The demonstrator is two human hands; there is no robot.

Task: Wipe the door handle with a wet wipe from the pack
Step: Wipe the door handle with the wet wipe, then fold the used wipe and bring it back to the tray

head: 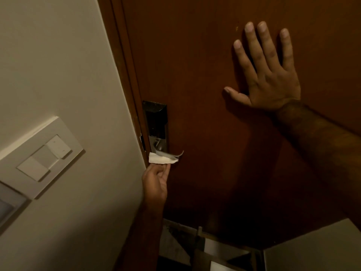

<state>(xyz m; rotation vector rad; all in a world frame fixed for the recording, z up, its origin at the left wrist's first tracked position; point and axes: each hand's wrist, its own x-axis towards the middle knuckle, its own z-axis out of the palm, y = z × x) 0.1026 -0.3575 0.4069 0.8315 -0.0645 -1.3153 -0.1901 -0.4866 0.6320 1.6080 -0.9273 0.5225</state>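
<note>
Wiping step, viewed from the head camera. My left hand reaches up from below and pinches a folded white wet wipe between thumb and fingertips, pressing it against the underside of the metal lever handle. The handle projects from the dark lock plate at the edge of the brown wooden door, beside the cream wall carrying a switch panel. My right hand lies open and flat on the door, fingers spread, holding nothing and, I judge, steadying the door. The handle tip is uncovered. The next move, as I judge it, calls for drawing the wipe along the lever toward its free end, then over the top.
</note>
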